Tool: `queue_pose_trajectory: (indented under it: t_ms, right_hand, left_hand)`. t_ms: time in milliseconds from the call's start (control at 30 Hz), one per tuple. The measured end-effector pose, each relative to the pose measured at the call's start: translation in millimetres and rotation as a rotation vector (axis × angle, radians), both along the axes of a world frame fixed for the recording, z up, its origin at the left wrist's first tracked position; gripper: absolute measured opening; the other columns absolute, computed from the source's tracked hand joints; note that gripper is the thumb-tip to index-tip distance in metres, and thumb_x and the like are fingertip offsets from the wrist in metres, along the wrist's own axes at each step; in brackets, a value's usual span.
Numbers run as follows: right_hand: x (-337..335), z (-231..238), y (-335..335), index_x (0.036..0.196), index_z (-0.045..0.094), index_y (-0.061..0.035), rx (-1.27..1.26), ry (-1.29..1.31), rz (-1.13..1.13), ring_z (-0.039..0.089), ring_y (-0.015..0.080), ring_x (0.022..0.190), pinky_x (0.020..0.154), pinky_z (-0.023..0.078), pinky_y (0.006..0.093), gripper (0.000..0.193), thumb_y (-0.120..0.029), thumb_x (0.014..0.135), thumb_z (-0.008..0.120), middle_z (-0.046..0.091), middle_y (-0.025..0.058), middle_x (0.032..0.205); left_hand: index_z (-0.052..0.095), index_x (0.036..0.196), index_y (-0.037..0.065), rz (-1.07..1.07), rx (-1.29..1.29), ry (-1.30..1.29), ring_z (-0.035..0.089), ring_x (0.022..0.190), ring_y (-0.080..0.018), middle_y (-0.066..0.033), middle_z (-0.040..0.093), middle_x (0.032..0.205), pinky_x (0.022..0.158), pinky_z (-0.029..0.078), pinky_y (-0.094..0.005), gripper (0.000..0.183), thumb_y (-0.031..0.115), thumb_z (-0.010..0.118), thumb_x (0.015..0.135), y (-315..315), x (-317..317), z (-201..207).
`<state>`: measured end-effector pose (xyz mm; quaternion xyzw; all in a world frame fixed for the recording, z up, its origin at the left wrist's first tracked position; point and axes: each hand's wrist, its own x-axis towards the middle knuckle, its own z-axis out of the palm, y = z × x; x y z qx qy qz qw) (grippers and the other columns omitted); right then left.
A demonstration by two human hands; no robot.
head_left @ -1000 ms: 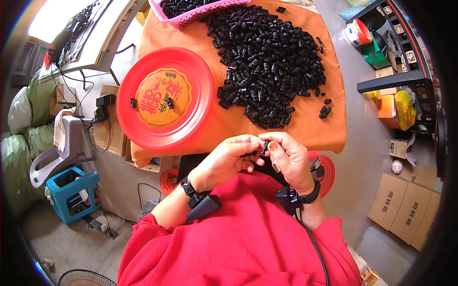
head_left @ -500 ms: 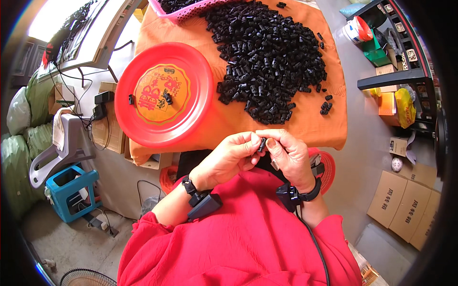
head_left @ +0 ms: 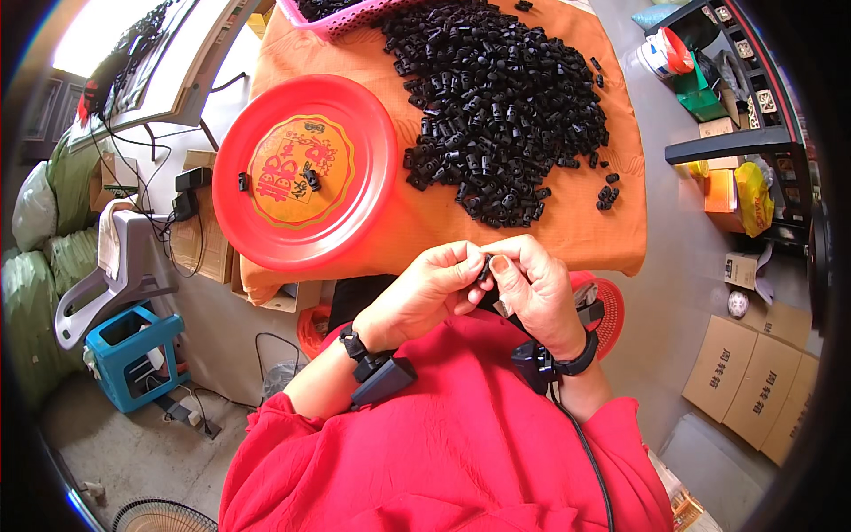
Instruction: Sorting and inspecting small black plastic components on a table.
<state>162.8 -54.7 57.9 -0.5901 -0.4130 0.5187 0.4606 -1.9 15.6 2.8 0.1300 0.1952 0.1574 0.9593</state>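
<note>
My left hand (head_left: 425,293) and my right hand (head_left: 536,288) meet in front of my chest, just below the table's near edge. Both pinch one small black plastic part (head_left: 485,269) between fingertips. A big heap of the same black parts (head_left: 501,97) lies on the orange tablecloth (head_left: 550,226) beyond my hands. A round red plate (head_left: 306,173) with a gold centre sits left of the heap, holding a few black parts (head_left: 310,177). Each wrist carries a black strapped device.
A pink basket (head_left: 341,13) of black parts stands at the table's far edge. A blue plastic stool (head_left: 133,355) and a grey chair are on the floor at left, cardboard boxes (head_left: 753,381) at right, a red stool (head_left: 603,306) under the table edge.
My hands have stayed together at the chest, fingers shifting slightly around the black part. The view has tilted a little, nothing else moved.
</note>
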Motion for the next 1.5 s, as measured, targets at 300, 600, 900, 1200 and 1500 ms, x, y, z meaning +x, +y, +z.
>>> queue_pose_trajectory:
  t_ms: [300,600,900,1200,1500]
  right_hand:
    - [1,-3,-2,0.109,0.062,-0.0014,0.023,-0.165,-0.065,0.057,0.0031,0.063,0.054,0.047,0.0210,0.013,-0.009,0.102,0.054,0.067,0.0007,0.077]
    - [-7,-17,5,0.116,0.061,-0.0075,0.115,-0.658,-0.119,0.069,0.0275,0.062,0.054,0.052,0.0377,0.018,-0.012,0.099,0.057,0.065,0.0139,0.071]
    - [-12,-17,8,0.118,0.059,-0.0067,0.167,-0.705,-0.133,0.069,0.0327,0.065,0.055,0.052,0.0407,0.020,-0.011,0.098,0.057,0.065,0.0164,0.072]
    - [-14,-16,9,0.117,0.059,-0.0067,0.150,-0.704,-0.150,0.068,0.0333,0.064,0.054,0.051,0.0416,0.019,-0.012,0.099,0.056,0.064,0.0158,0.070]
    - [-16,-14,9,0.115,0.059,-0.0068,0.148,-0.722,-0.164,0.067,0.0341,0.063,0.053,0.050,0.0423,0.017,-0.011,0.098,0.057,0.064,0.0166,0.069]
  left_hand:
    - [0.059,0.107,0.007,0.006,0.015,0.100,0.054,0.074,-0.0083,-0.0016,0.061,0.091,0.059,0.040,-0.0203,0.019,0.025,0.059,0.101,1,0,10]
    - [0.056,0.106,0.010,0.012,0.051,0.100,0.057,0.076,-0.0090,-0.0013,0.060,0.094,0.064,0.044,-0.0209,0.017,0.026,0.054,0.103,-3,1,8]
    - [0.056,0.109,0.010,0.032,0.042,0.047,0.055,0.085,-0.0064,0.0018,0.059,0.097,0.074,0.046,-0.0208,0.016,0.025,0.053,0.104,-5,0,5]
    - [0.056,0.108,0.009,0.044,0.067,0.071,0.054,0.081,-0.0077,0.0010,0.058,0.094,0.070,0.043,-0.0215,0.018,0.027,0.053,0.104,-6,1,5]
    - [0.055,0.107,0.009,0.059,0.084,0.087,0.054,0.079,-0.0088,-0.0003,0.059,0.093,0.067,0.040,-0.0225,0.017,0.026,0.054,0.104,-6,2,7]
